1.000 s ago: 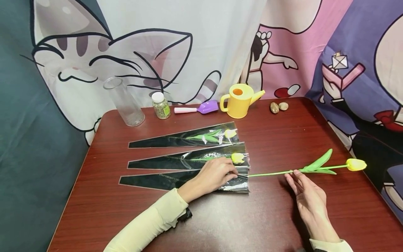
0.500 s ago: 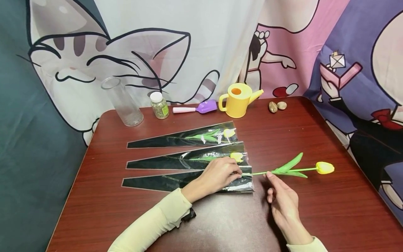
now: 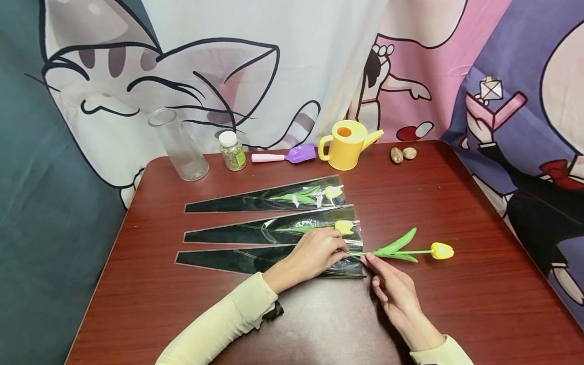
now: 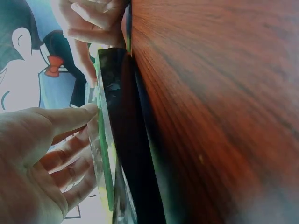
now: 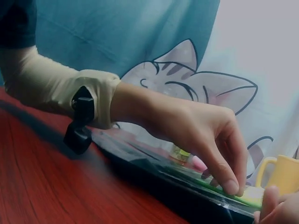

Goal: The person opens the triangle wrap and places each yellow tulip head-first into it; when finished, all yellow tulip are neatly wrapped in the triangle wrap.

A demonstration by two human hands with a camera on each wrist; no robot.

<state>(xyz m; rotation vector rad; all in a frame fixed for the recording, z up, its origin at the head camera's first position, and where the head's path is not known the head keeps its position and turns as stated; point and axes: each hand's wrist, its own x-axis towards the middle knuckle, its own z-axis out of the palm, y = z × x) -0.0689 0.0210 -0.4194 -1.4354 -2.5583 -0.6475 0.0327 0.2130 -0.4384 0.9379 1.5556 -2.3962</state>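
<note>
My left hand (image 3: 311, 255) pinches the clear film at the mouth of the nearest black-backed flower sleeve (image 3: 212, 259). My right hand (image 3: 398, 291) holds a yellow artificial tulip (image 3: 442, 251) by its stem, just below the green leaves. Part of the stem lies inside the sleeve, while leaves and bloom stick out to the right. In the left wrist view, the green stem (image 4: 106, 163) runs between film and black backing, beside the left thumb. Behind lie a middle sleeve (image 3: 219, 235) and a far sleeve (image 3: 223, 204), each with a yellow tulip inside.
Along the table's back edge stand a tilted-looking clear glass vase (image 3: 182, 152), a white-lidded jar (image 3: 233, 152), a purple toy shovel (image 3: 301, 153) and a yellow watering can (image 3: 344, 149). Two pebbles (image 3: 397, 155) lie at the back right. A printed curtain (image 3: 255, 30) hangs behind.
The right hand has moved left with the tulip, sliding more of its stem into the nearest sleeve. The left hand keeps its pinch on the film, almost in place.
</note>
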